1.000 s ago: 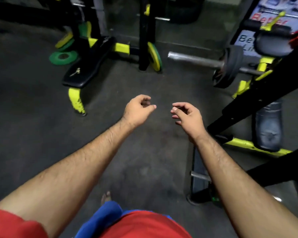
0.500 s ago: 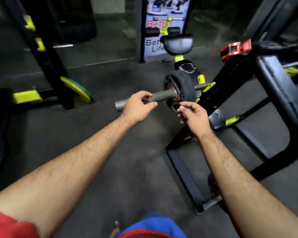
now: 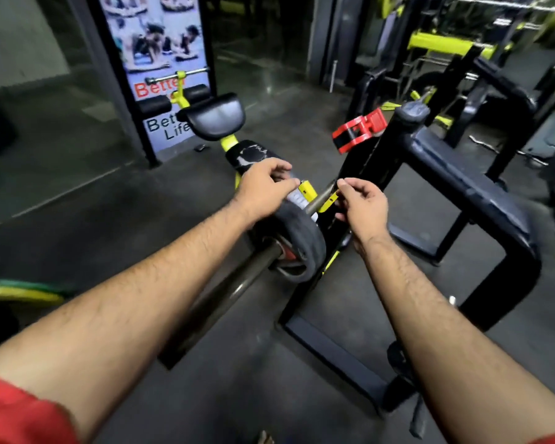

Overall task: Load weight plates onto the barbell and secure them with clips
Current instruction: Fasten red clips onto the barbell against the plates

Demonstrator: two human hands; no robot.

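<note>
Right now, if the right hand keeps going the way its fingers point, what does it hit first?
Probably the barbell shaft: the right hand has curled fingers pointing left toward it, just beyond the black weight plate. Depth is unclear; it may already touch the yellow bracket.

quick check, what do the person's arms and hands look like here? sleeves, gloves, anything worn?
Both forearms are bare and hairy. The left hand and right hand wear no gloves; no rings, watch or wrist straps show. A red short sleeve shows at the left upper arm, with a sliver of red at the right edge.

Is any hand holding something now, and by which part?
Neither hand clearly holds anything. The left hand and right hand hover with loosely curled fingers above the weight plate on the barbell; no grip shows.
</note>
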